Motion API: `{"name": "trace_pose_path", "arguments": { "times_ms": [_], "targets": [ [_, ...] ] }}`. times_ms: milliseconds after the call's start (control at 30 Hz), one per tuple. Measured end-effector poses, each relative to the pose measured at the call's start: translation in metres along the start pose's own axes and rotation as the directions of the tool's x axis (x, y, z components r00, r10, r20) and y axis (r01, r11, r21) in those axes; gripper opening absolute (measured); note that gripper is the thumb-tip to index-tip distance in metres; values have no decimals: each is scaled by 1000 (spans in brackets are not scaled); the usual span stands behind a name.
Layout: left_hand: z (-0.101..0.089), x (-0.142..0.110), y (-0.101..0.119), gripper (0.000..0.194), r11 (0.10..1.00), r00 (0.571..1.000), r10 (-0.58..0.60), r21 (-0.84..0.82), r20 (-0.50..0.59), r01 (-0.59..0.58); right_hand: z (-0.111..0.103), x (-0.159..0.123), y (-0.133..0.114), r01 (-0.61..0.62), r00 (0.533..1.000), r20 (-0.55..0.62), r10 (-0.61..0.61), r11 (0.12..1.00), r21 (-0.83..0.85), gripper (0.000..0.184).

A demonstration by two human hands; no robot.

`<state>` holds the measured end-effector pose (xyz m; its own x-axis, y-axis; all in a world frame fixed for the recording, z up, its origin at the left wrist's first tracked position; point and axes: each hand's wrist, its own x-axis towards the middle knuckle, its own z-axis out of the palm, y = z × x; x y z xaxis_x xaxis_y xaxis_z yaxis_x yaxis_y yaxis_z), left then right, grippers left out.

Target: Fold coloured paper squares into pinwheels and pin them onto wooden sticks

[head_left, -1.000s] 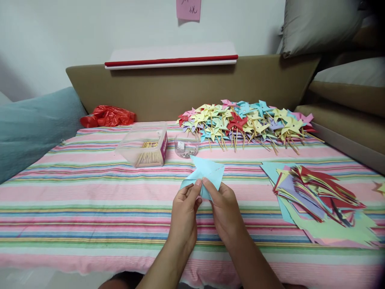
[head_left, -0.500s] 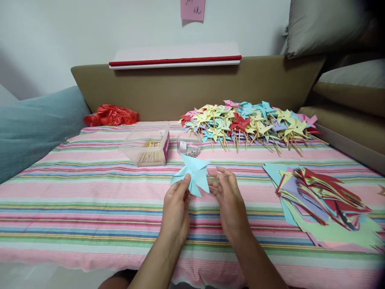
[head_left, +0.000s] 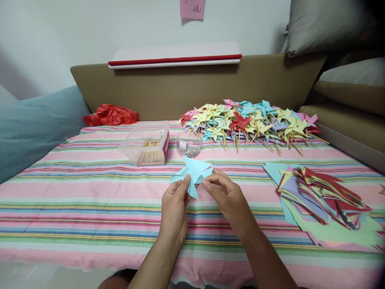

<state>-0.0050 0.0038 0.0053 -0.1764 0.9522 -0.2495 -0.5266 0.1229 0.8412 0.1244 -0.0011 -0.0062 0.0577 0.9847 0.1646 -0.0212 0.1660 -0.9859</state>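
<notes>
A light-blue paper pinwheel (head_left: 196, 169) is held up over the striped cloth, its folded blades spread out. My left hand (head_left: 175, 204) pinches it at the lower left, thumb pressed on the front near the middle. At its right edge, my right hand (head_left: 227, 196) grips a blade between thumb and fingers, some of which are hidden behind the paper. Just beyond the pinwheel stands a round clear container (head_left: 189, 146) with small metal pieces in it. No stick shows on the pinwheel from this side.
Left of centre lies a clear plastic box (head_left: 129, 146) with short wooden sticks. Finished pinwheels (head_left: 240, 122) on sticks are heaped at the back right. Cut coloured paper (head_left: 319, 200) is stacked on the right. A red plastic bag (head_left: 112, 115) sits at the back left.
My right hand has moved in from beside the pinwheel and taken hold of its right blade, which now looks bent. My left hand keeps its pinch, nearly in place.
</notes>
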Motion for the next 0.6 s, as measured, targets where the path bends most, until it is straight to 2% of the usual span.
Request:
{"name": "trace_pose_path", "arguments": {
  "times_ms": [100,200,400,600],
  "targets": [
    [2,-2,-1,35,994,998,54,99,13,-55,3,1,-1,-3,1000,5,2,998,65,22],
    [3,-5,-3,34,984,995,96,150,35,-101,6,1,0,-18,999,-44,22,995,93,23],
    [4,-7,-5,31,980,992,104,165,70,-114,8,0,2,-70,991,-109,82,991,113,26],
    [6,-10,-5,25,984,991,102,134,89,-113,12,0,3,-71,982,-166,86,993,96,29]
  ]
}}
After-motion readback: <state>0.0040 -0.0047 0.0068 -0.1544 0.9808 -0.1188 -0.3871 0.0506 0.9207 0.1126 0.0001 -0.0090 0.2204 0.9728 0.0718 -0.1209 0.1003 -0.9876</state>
